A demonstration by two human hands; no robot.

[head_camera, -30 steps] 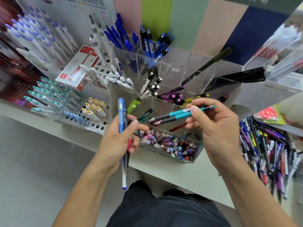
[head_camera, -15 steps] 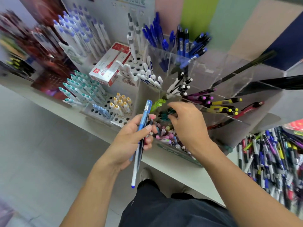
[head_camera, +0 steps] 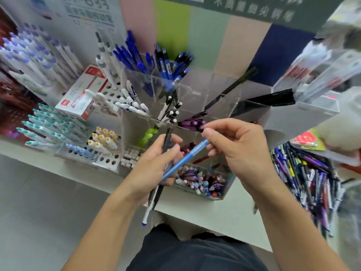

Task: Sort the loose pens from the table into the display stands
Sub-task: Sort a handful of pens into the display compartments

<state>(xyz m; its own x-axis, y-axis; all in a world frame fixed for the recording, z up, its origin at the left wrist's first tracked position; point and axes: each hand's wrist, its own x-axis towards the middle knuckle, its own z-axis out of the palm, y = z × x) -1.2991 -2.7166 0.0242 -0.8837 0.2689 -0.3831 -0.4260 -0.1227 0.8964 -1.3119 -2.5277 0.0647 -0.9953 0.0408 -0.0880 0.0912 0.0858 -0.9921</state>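
Pens, loose and sorted, as we find them from left to right. At far left, white pens with purple caps (head_camera: pixel 37 55) stand in a rack, with teal-capped pens (head_camera: pixel 48 124) in front of them. A red-and-white box (head_camera: pixel 82 94) lies just behind the teal ones. Yellow-capped pens (head_camera: pixel 103 139) sit in a white peg stand (head_camera: pixel 109 163) at the bench (head_camera: pixel 205 212) edge. Behind, blue pens (head_camera: pixel 132 53) rise from a clear stand (head_camera: pixel 195 90) divided into compartments; black-and-white pens (head_camera: pixel 170 112) and purple pens (head_camera: pixel 193 122) fill its middle cells.

Our left hand (head_camera: pixel 154 167) grasps a bundle of dark pens (head_camera: pixel 167 141), fingers curled round them, with a white pen's blue tip (head_camera: pixel 145 222) pointing down below the wrist. A light blue pen (head_camera: pixel 185 161) slants across that hand; we pinch its upper end between thumb and fingers of our right hand (head_camera: pixel 240 149). Under both hands sits a clear tray of small mixed items (head_camera: pixel 203 180).

At right, a heap of loose pens (head_camera: pixel 308 178) lies on the bench, well apart from the stands.
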